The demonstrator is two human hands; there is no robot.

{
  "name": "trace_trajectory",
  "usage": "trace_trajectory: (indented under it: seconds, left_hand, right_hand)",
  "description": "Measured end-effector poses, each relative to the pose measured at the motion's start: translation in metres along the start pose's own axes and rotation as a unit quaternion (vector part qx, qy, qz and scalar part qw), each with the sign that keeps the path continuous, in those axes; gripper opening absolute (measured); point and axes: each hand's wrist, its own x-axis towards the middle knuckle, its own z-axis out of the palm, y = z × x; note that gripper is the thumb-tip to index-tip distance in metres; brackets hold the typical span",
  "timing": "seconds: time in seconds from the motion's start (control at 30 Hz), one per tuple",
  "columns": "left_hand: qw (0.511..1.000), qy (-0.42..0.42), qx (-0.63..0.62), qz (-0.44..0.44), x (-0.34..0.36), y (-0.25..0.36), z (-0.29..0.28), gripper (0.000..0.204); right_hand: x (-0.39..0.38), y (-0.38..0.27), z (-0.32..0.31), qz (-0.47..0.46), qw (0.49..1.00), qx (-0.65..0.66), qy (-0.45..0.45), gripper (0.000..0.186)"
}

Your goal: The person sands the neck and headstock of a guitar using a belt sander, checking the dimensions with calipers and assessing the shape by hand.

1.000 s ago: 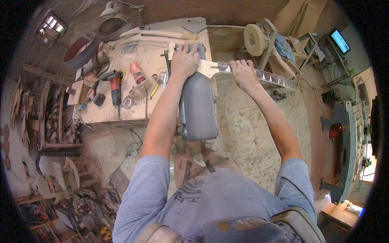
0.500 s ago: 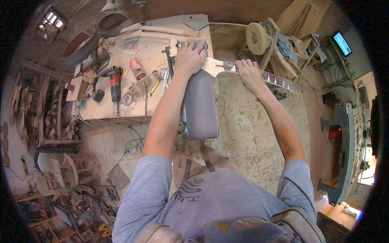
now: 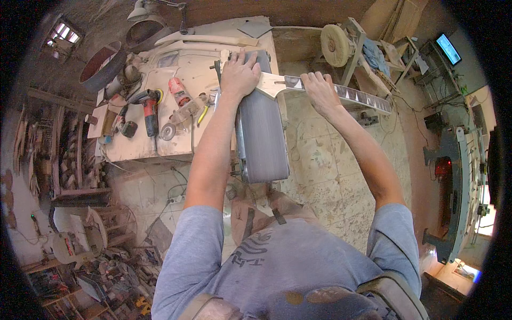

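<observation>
The left hand (image 3: 239,74) lies flat, fingers spread, pressing the pale wooden headstock end of a guitar neck (image 3: 320,89) down onto the grey belt of a belt sander (image 3: 260,133). The right hand (image 3: 321,92) is curled around the neck a little further along, gripping it from above, so both hands hold the same piece. The neck is long and slim, its bare wood light and matte at the left hand, while beyond the right hand its dark fingerboard carries pale wedge-shaped inlays and runs out over the floor. The sander belt is a smooth, dull grey band (it looks faintly streaked along its length), running from under the left hand back toward the person's body.

To the left of the left hand, the dusty, cream-coloured surface (image 3: 133,149) carries a red and black power drill (image 3: 150,113), a red cylindrical can (image 3: 179,92) and a yellow-handled tool (image 3: 202,114). Beyond the right hand stands a round, fuzzy buffing wheel (image 3: 335,37) on a wooden stand. The floor (image 3: 320,160) under the arms is pale, scuffed and blotchy.
</observation>
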Motion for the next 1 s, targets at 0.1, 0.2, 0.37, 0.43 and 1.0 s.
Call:
trace_trajectory:
  seconds: [0.1,0.2,0.37,0.43,1.0]
  left_hand:
    - [1.0,-0.005,0.001,-0.006,0.0,-0.005,0.0,0.054]
    - [1.0,-0.003,-0.006,-0.006,-0.002,-0.007,0.0,0.055]
    - [1.0,-0.005,-0.009,0.002,-0.002,-0.009,-0.005,0.055]
    - [1.0,-0.003,-0.007,0.004,-0.002,-0.01,-0.004,0.055]
    - [0.995,-0.057,-0.049,0.063,0.004,0.013,-0.006,0.056]
  right_hand:
    - [0.003,-0.002,-0.001,-0.008,1.0,0.002,0.008,0.024]
    - [0.003,-0.004,0.004,-0.006,0.999,0.01,0.034,0.023]
    - [0.004,-0.01,0.0,-0.002,0.999,-0.014,0.037,0.022]
    - [0.003,-0.012,-0.001,0.0,0.999,-0.02,0.027,0.023]
    - [-0.032,0.004,-0.027,0.021,0.992,0.099,-0.071,0.034]
